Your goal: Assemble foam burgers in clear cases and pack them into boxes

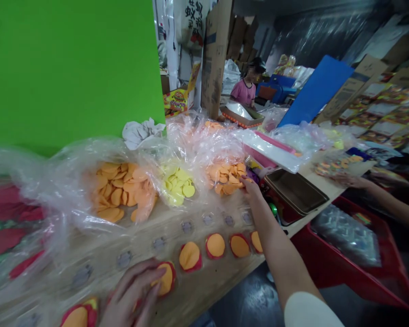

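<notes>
Along the table runs a row of small stacks, each with an orange foam disc (190,255) over red pieces, in clear plastic trays. My left hand (132,295) is low at the front, its fingers curled together with the tips at an orange disc (165,279) in this row. Another stack is partly hidden beneath that hand. My right hand (250,188) reaches to the edge of a pile of orange foam pieces (226,175) in a clear bag, fingertips closed at a piece. Yellow discs (177,184) and a larger orange pile (117,186) lie in bags nearby.
Red and green pieces (10,227) lie in a bag at far left. A green panel (71,68) rises behind. Right of my arm are a dark tray (296,190) and a red crate (354,272). A co-worker's arm (385,195) reaches in; another person (244,91) is farther back.
</notes>
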A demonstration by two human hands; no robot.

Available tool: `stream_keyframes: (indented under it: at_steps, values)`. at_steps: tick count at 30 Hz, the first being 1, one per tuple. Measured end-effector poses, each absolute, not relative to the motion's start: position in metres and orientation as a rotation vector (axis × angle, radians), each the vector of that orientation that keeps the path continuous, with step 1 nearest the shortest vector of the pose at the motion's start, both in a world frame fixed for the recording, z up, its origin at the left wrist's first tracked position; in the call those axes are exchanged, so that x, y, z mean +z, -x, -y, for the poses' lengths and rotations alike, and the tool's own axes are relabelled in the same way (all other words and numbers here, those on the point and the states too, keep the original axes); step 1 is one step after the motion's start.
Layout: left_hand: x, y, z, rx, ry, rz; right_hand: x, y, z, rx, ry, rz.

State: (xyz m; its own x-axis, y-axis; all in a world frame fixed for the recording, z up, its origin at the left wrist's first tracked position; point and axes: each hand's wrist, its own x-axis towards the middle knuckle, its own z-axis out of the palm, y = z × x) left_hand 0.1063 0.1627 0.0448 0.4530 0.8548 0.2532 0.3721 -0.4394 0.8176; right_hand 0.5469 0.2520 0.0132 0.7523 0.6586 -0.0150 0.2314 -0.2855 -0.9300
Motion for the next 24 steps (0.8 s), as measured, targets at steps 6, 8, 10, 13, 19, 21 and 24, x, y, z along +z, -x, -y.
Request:
stream_keyframes:
  at_steps: [6,8,10,13,19,21,24]
  values:
    - [0.075,-0.214,-0.181,0.403,-0.644,-0.515,0.067,-0.461,-0.187,0.716,1.400,0.784]
    - [0.080,-0.232,-0.187,0.339,-0.377,-0.352,0.082,-0.417,-0.163,0.747,1.270,0.926]
    - [0.081,-0.231,-0.190,0.374,-0.248,-0.269,0.091,-0.376,-0.147,0.647,1.317,1.200]
    - [0.079,-0.198,-0.186,0.527,-0.189,-0.279,0.088,-0.332,-0.141,0.361,1.445,1.516]
    - [0.076,-0.093,-0.159,0.879,-0.170,-0.448,0.054,-0.268,-0.175,0.727,1.254,1.660]
    - [0.074,-0.062,-0.147,0.962,-0.207,-0.549,0.051,-0.241,-0.183,0.804,1.157,1.669]
    - [0.069,-0.027,-0.125,1.032,-0.234,-0.737,0.057,-0.200,-0.184,0.895,0.984,1.828]
